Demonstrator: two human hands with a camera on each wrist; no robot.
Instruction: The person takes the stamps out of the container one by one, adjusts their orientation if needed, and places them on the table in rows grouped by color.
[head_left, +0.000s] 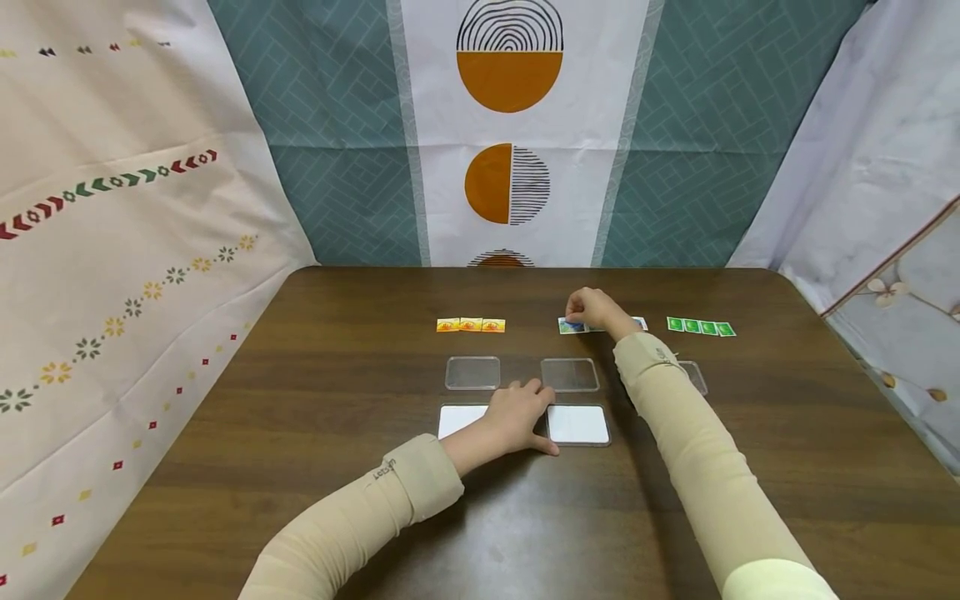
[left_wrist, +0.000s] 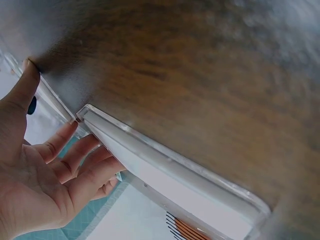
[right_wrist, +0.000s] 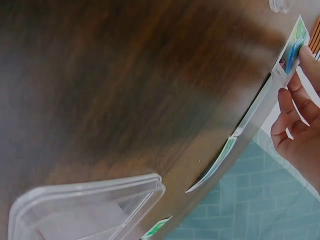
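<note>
Three rows of small cards are laid out along the far part of the brown wooden table [head_left: 300, 500]: orange cards [head_left: 471, 325] to the left, blue-green cards [head_left: 573, 327] in the middle, green cards [head_left: 701, 327] to the right; sorting by colour is judged well advanced, while packing appears not yet begun, since the clear plastic lids [head_left: 472, 372] and the white-lined case halves [head_left: 577, 424] nearer the person look unfilled. One blue-green card is pinched at its edge by the curled fingertips of the right hand [head_left: 592, 310], as the right wrist view confirms; the card is thin, glossy, printed in blue and green, and lies almost flat on the table in the middle row. The left hand [head_left: 517, 417] is rested with relaxed, nearly straight fingers between the two white-lined halves, touching the rim of one; nothing is gripped by it.
</note>
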